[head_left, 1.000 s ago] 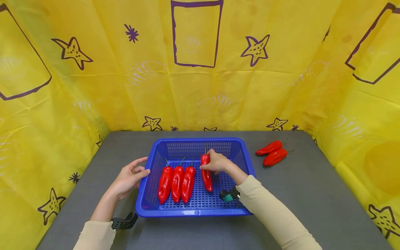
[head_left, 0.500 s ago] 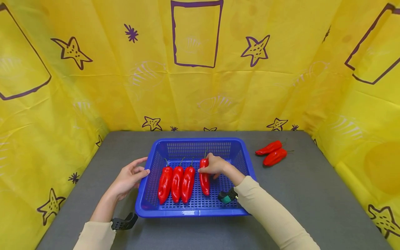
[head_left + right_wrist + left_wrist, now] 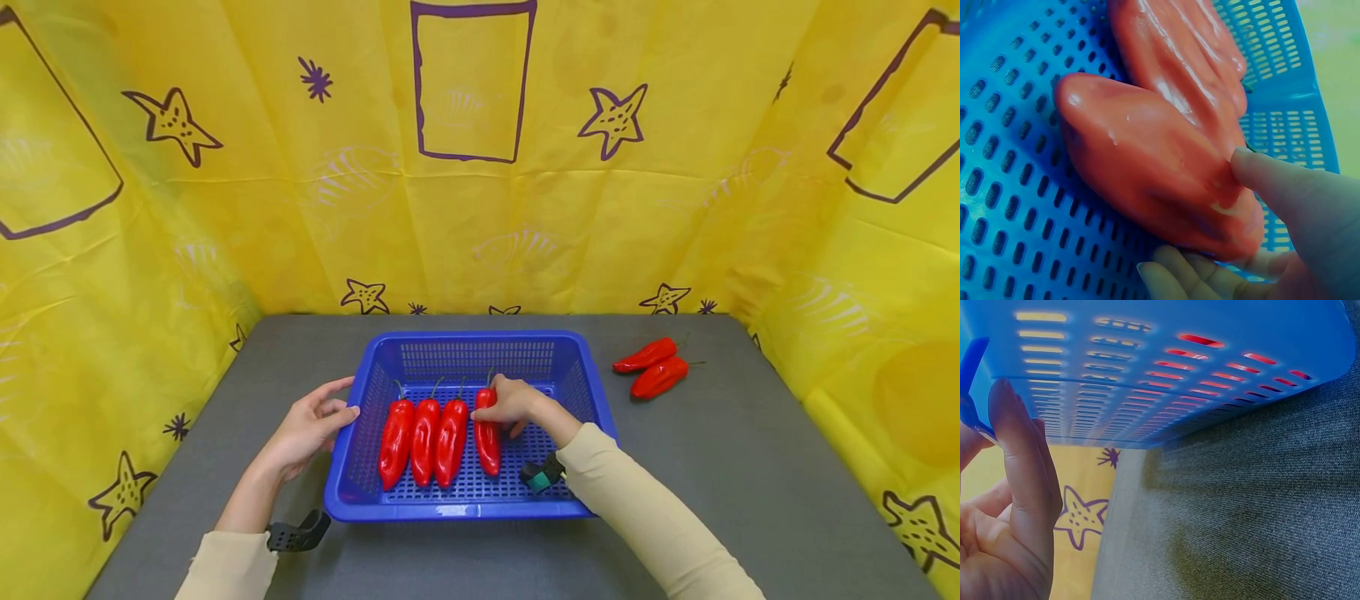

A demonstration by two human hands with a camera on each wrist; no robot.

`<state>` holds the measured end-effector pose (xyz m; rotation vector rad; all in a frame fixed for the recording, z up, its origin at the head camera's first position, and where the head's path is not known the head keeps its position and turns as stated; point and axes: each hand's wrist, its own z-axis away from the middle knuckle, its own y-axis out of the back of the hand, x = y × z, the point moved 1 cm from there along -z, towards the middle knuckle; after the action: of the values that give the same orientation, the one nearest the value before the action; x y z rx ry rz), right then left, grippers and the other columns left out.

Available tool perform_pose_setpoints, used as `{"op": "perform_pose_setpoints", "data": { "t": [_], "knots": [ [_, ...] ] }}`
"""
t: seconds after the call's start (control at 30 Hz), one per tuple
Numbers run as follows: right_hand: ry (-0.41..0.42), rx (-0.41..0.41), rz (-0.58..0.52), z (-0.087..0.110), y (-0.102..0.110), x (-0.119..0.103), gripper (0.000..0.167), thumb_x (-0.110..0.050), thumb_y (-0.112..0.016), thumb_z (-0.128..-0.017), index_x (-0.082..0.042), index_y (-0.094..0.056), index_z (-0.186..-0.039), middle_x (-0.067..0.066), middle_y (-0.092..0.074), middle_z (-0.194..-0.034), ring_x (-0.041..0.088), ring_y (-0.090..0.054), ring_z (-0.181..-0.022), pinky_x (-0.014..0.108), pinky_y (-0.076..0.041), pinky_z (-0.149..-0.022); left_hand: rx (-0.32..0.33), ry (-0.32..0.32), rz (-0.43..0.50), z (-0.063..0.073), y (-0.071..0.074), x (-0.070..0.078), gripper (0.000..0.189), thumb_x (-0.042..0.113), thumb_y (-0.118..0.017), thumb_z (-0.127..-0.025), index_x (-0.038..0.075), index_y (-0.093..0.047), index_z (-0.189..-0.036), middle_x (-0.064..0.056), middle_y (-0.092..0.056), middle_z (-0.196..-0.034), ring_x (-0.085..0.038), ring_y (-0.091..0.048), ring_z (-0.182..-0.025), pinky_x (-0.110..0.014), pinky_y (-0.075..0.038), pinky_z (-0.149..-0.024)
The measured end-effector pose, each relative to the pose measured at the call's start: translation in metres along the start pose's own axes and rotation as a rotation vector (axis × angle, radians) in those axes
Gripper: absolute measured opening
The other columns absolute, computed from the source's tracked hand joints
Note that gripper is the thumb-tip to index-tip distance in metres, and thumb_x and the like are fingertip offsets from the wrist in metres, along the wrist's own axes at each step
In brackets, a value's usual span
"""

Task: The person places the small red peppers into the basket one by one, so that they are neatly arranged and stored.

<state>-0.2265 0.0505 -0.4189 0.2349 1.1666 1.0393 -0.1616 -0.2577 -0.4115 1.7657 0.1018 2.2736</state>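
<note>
A blue plastic basket point(image 3: 465, 510) with slotted walls stands on the grey tabletop. My left hand point(image 3: 309, 429) grips its left rim, thumb on top; in the left wrist view, fingers point(image 3: 1019, 456) lie against the underside of that rim. Inside the basket, my right hand point(image 3: 517, 404) holds a red pepper point(image 3: 487, 450) between thumb and fingers, its green stem pointing away from me. The right wrist view has this pepper point(image 3: 1147, 169) close up, low over the slotted floor. Left of it lie three more red peppers point(image 3: 423, 442) side by side, stems also pointing away.
Two more red peppers point(image 3: 660, 377) lie together on the tabletop point(image 3: 675, 458), to the right of the basket. Yellow cloth point(image 3: 480, 233) with starfish drawings surrounds the table at the back and both sides.
My right hand has moved the held pepper toward me and slightly left, nearer the row of three. The left hand has stayed on the basket's rim.
</note>
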Motion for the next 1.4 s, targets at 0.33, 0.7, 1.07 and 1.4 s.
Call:
{"op": "perform_pose_setpoints", "data": {
  "t": [0.33, 0.7, 1.07, 1.4],
  "knots": [
    [-0.006, -0.013, 0.036, -0.0028, -0.0055, 0.0000, 0.051, -0.038, -0.068, -0.081, -0.004, -0.044, -0.111, 0.009, -0.055, -0.079, 0.020, -0.059, -0.064, 0.034, -0.056, -0.052, -0.005, -0.004, 0.005, -0.0007, 0.0002, -0.0006, 0.067, 0.022, -0.063, -0.088, 0.012, -0.026, -0.143, -0.014, -0.062, -0.097, -0.025, -0.066, -0.077, -0.043, -0.056, -0.067],
    [-0.013, -0.031, 0.059, -0.0025, -0.0068, -0.0027, 0.052, -0.040, -0.066, -0.082, -0.004, -0.045, -0.112, 0.009, -0.055, -0.077, 0.022, -0.059, -0.065, 0.034, -0.055, -0.052, -0.005, 0.003, 0.007, -0.0009, 0.0008, 0.0003, 0.067, 0.022, -0.062, -0.088, 0.012, -0.026, -0.143, -0.014, -0.061, -0.098, -0.025, -0.066, -0.078, -0.044, -0.056, -0.068],
    [-0.018, -0.031, 0.079, -0.0019, -0.0079, -0.0041, 0.041, -0.039, -0.064, -0.084, -0.006, -0.047, -0.102, 0.010, -0.055, -0.074, 0.022, -0.059, -0.062, 0.034, -0.055, -0.049, -0.006, 0.003, 0.009, 0.0002, 0.0004, 0.0004, 0.067, 0.021, -0.063, -0.088, 0.012, -0.026, -0.143, -0.014, -0.062, -0.096, -0.025, -0.066, -0.077, -0.043, -0.056, -0.067],
    [-0.012, -0.029, 0.094, -0.0020, -0.0078, -0.0042, 0.037, -0.037, -0.064, -0.084, -0.006, -0.049, -0.095, 0.010, -0.055, -0.071, 0.021, -0.059, -0.062, 0.035, -0.055, -0.050, 0.003, 0.001, -0.002, 0.0009, 0.0000, 0.0005, 0.066, 0.022, -0.063, -0.088, 0.012, -0.027, -0.143, -0.014, -0.062, -0.097, -0.024, -0.066, -0.077, -0.042, -0.056, -0.067]
  ]
}}
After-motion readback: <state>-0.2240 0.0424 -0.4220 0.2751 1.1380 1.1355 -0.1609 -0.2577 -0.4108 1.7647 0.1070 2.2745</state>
